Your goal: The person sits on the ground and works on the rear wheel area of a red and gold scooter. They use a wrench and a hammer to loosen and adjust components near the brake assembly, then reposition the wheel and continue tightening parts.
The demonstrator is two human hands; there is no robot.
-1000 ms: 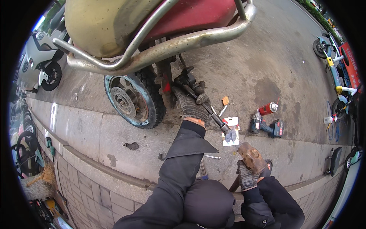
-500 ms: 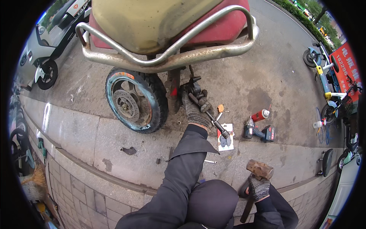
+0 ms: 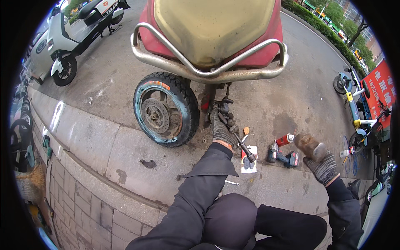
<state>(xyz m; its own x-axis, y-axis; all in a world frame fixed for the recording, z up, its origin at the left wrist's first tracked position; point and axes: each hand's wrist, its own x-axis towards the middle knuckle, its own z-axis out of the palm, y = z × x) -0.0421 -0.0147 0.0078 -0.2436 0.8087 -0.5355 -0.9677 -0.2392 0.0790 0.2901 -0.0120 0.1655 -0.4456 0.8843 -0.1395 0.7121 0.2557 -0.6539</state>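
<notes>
My left hand (image 3: 224, 128), in a grey knit glove, is closed around a dark socket wrench (image 3: 243, 148) beside the fork of a red and tan scooter (image 3: 200, 33). The wrench's thick round end slants down toward me; its other end is hidden by the glove and the dark part there. Out to the right, my right hand (image 3: 324, 167), gloved as well, grips a hammer (image 3: 311, 146) with a blocky brown head, raised and slightly blurred. Left of the fork stands a wheel (image 3: 156, 111) with a brake disc and blue-smeared rim.
Right of my left hand lie a brake pad card (image 3: 249, 160), a cordless impact driver (image 3: 284, 155) and a red spray can (image 3: 285, 139). A small wrench (image 3: 232, 182) and a dark bracket (image 3: 148, 163) rest on the kerb stones. Parked scooters (image 3: 66, 46) stand far left.
My right hand has lifted the hammer up and to the right from beside my leg. My left hand keeps its hold on the socket wrench; the view has shifted slightly.
</notes>
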